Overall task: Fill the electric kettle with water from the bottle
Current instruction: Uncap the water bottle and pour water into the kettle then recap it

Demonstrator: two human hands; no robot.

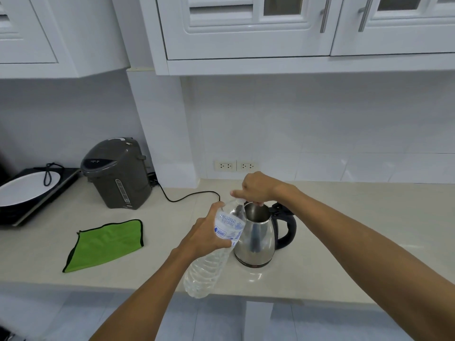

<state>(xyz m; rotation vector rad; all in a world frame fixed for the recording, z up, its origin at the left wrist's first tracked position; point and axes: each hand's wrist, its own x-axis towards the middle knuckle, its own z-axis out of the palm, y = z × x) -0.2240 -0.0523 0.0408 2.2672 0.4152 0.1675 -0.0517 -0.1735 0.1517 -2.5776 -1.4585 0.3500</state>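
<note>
My left hand (209,232) grips a clear plastic water bottle (214,257) around its labelled upper part. The bottle is tilted, with its base toward me and its neck against the rim of the kettle. The steel electric kettle (257,242) stands on the beige counter (344,242) with its top open, its black handle to the right. My right hand (257,188) hovers over the kettle's opening, fingers curled around the bottle's top end. The cap itself is hidden under that hand. The bottle looks full of water.
A green cloth (108,243) lies on the counter to the left. Behind it stands a grey hot-water dispenser (118,173), its black cord (192,195) running toward the kettle. A white plate (22,187) sits on a black cooktop far left. Wall sockets (236,166) sit behind; cabinets hang overhead.
</note>
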